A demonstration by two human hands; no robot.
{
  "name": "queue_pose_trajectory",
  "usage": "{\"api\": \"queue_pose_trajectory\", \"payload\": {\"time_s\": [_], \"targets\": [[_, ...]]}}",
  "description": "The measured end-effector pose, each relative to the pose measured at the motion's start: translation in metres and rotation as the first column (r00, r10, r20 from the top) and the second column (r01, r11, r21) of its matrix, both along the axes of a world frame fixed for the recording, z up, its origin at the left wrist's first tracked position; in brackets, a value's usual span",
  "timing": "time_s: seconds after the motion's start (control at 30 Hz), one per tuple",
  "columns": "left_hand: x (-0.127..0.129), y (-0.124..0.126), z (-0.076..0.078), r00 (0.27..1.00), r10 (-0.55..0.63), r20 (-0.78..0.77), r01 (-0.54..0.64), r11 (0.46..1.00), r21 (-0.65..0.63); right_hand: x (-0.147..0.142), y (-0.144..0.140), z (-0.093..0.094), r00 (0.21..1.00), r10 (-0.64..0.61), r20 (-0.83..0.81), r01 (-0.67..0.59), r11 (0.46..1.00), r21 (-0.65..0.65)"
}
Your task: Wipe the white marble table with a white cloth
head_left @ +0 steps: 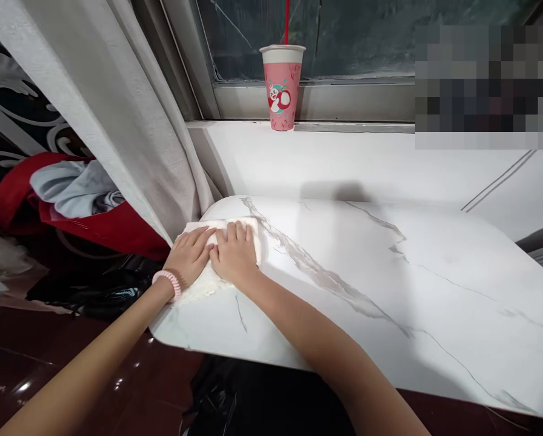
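The person's two bare forearms point(317, 333) reach in nearest the camera, crossing the front edge and front-left corner of a white marble-patterned table point(344, 260). At the table's left end lies a white cloth point(208, 286), spread flat between the rounded rear-left and front-left corners and reaching the left edge. Its far side runs roughly along the table's rear edge, with one squared corner pointing toward the rear right; its longer reach seems to slant from there toward the front-left corner, though the hands cover too much to be sure. The cloth is soft, plain and slightly fuzzy, with an uneven near edge.

The left hand point(188, 255) and right hand point(235, 251) lie palm down on the cloth, side by side, thumbs meeting, fingers stretched toward the rear edge and not curled around anything. A pink-and-white coiled band point(171, 283) circles the left wrist.

Beyond the rear edge, a pink paper cup point(283, 91) with a red straw point(286, 24) stands upright on the windowsill point(353, 127). A pale curtain point(130, 109) hangs beside the rear-left corner, and past it a red bag point(117, 233) holds light-coloured fabric point(76, 188).
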State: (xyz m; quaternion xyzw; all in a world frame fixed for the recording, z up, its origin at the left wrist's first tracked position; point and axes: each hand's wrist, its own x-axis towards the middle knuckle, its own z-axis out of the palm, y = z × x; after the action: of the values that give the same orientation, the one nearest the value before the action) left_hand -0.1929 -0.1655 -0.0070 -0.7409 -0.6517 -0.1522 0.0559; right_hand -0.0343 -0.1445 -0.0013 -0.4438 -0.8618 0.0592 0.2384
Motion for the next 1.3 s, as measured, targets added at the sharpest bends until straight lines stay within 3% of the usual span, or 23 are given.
{"api": "queue_pose_trajectory", "payload": {"time_s": [0.27, 0.37, 0.5, 0.67, 0.87, 1.0, 1.13, 1.3], "targets": [[0.022, -0.091, -0.005, 1.000, 0.009, -0.030, -0.007, 0.996, 0.090, 0.029, -0.077, -0.001, 0.992, 0.123, 0.003, -0.123, 0.992, -0.005], [0.032, -0.106, -0.006, 0.999, 0.008, -0.043, -0.003, 0.993, 0.119, 0.041, -0.088, -0.002, 0.987, 0.158, -0.009, -0.158, 0.987, 0.007], [0.034, -0.104, -0.004, 0.999, -0.002, -0.053, 0.008, 0.994, 0.106, 0.044, -0.087, -0.003, 0.987, 0.161, -0.006, -0.161, 0.987, 0.010], [0.024, -0.059, -0.004, 0.997, 0.068, -0.036, -0.065, 0.994, 0.090, 0.034, -0.041, 0.001, 0.986, 0.166, 0.030, -0.167, 0.985, 0.036], [0.031, 0.058, 0.002, 0.998, 0.059, -0.025, -0.058, 0.998, 0.028, 0.033, 0.061, 0.002, 0.997, 0.072, 0.024, -0.072, 0.997, -0.003], [0.052, 0.120, 0.009, 0.999, 0.003, -0.045, -0.004, 1.000, -0.022, 0.046, 0.107, 0.000, 0.999, -0.047, 0.007, 0.047, 0.999, -0.025], [0.075, 0.149, 0.013, 0.996, -0.074, -0.048, 0.072, 0.996, -0.052, 0.065, 0.132, -0.004, 0.992, -0.127, -0.021, 0.127, 0.992, -0.008], [0.094, 0.164, 0.012, 0.994, -0.110, -0.025, 0.108, 0.993, -0.055, 0.081, 0.144, -0.011, 0.983, -0.175, -0.056, 0.177, 0.984, 0.017]]}}
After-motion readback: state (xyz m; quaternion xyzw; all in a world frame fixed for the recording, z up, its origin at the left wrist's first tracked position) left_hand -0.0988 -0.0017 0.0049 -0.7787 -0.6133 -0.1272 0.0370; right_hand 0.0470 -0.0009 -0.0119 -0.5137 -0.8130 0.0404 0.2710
